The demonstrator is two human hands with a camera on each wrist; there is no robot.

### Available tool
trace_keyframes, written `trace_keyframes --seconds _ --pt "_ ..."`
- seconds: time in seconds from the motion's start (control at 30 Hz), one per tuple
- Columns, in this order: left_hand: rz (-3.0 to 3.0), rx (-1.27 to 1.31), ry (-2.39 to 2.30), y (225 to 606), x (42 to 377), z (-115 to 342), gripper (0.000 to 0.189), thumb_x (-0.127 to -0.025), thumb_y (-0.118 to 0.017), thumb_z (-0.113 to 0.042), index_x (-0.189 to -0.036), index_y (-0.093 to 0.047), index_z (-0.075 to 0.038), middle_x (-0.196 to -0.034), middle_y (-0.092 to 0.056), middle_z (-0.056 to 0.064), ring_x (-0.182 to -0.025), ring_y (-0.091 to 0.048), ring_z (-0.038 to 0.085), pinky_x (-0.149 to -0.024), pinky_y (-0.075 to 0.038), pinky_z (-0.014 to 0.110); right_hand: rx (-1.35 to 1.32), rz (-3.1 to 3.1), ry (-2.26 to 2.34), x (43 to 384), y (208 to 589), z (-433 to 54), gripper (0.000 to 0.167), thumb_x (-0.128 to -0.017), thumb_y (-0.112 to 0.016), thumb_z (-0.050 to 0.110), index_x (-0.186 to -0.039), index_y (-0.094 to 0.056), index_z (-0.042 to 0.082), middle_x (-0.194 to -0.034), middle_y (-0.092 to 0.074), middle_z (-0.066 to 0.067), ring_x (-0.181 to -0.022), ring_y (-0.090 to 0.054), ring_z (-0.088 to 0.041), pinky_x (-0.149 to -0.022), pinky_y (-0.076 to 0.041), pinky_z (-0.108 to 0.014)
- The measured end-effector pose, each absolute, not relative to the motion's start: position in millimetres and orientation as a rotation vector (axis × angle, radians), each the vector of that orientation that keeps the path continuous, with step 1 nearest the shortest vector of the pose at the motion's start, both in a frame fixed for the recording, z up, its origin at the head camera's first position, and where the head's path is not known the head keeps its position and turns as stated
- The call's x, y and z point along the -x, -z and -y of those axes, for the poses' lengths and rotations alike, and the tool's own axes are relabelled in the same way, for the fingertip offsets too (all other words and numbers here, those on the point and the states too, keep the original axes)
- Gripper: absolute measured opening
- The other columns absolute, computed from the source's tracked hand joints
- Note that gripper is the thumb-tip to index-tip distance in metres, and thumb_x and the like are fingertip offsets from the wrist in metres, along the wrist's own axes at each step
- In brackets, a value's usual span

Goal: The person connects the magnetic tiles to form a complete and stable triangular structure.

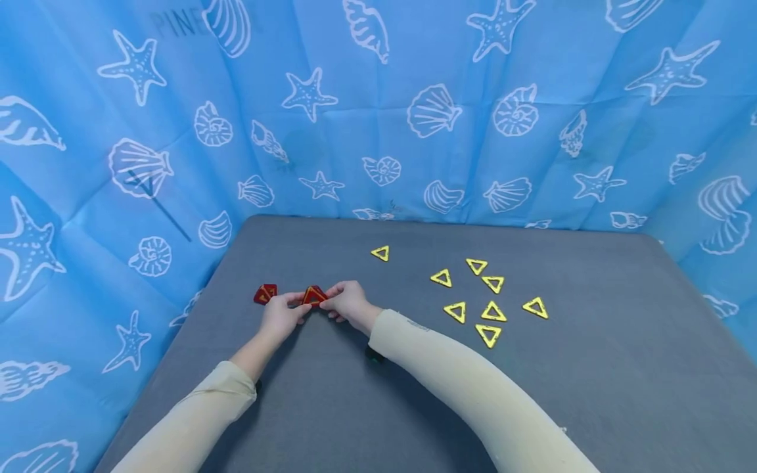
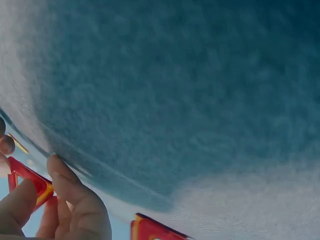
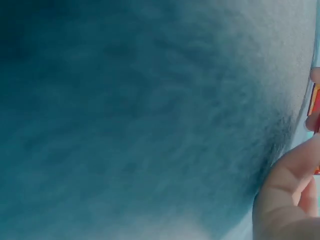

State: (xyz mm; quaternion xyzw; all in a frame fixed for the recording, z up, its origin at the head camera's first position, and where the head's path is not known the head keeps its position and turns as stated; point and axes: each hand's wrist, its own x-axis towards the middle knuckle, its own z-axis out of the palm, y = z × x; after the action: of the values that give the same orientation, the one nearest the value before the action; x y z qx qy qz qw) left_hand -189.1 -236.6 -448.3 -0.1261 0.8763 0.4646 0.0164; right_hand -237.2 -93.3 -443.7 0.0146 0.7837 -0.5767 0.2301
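Note:
Both hands meet over the left part of the table around red triangular frames with yellow-orange inner edges (image 1: 314, 295), which look like more than one piece held together. My left hand (image 1: 280, 320) pinches their left side between thumb and fingers, as the left wrist view shows on the red triangle (image 2: 31, 176). From the right, my right hand (image 1: 353, 303) grips the other side with its fingertips; the right wrist view catches only a sliver of red (image 3: 315, 102) at its edge. Just left of my left hand lie more red triangular pieces (image 1: 265, 293), seen partly as a red corner (image 2: 155, 230).
Several yellow triangular frames (image 1: 493, 311) lie spread to the right of my right hand. One separate yellow triangle (image 1: 381, 253) is farther back. The grey table (image 1: 331, 407) ends at a blue curtain (image 1: 355, 131) printed with shells and starfish.

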Motion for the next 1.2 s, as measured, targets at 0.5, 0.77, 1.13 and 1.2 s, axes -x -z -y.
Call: trace_keyframes --seconds 0.5,0.77,1.13,1.2 --pt "-2.657 0.453 -1.423 447 187 249 0.040 -0.099 -0.052 -0.004 -0.138 -0.049 0.006 -0.133 -0.052 0.027 -0.076 -0.064 0.020 -0.068 -0.049 0.032 -0.145 -2.156 1.442 250 446 110 0.011 -0.087 -0.074 0.011 -0.091 -0.064 0.008 -0.069 -0.062 -0.009 -0.042 -0.054 -0.014 -0.042 -0.044 -0.027" --pt "-2.693 0.498 -1.338 442 177 253 0.032 -0.098 -0.050 -0.005 -0.125 -0.057 0.011 -0.119 -0.058 0.028 -0.075 -0.065 0.024 -0.070 -0.053 0.036 -0.081 -2.186 1.419 249 442 113 0.010 -0.087 -0.074 0.012 -0.085 -0.065 0.007 -0.065 -0.059 -0.007 -0.042 -0.052 -0.013 -0.042 -0.042 -0.027" --pt "-2.588 0.611 -1.368 441 179 258 0.041 -0.099 -0.047 -0.006 -0.137 -0.048 0.009 -0.134 -0.047 0.032 -0.055 -0.054 0.014 -0.058 -0.047 0.029 0.015 -2.258 1.321 246 443 126 0.023 -0.087 -0.075 0.019 -0.071 -0.063 0.008 -0.058 -0.056 -0.006 -0.042 -0.053 -0.015 -0.043 -0.042 -0.029" --pt "-2.576 0.633 -1.370 441 179 260 0.041 -0.099 -0.047 -0.006 -0.137 -0.048 0.009 -0.134 -0.048 0.032 -0.055 -0.054 0.013 -0.057 -0.048 0.029 0.002 -2.260 1.313 246 443 128 0.024 -0.087 -0.075 0.021 -0.071 -0.062 0.008 -0.058 -0.056 -0.005 -0.041 -0.052 -0.015 -0.043 -0.042 -0.030"
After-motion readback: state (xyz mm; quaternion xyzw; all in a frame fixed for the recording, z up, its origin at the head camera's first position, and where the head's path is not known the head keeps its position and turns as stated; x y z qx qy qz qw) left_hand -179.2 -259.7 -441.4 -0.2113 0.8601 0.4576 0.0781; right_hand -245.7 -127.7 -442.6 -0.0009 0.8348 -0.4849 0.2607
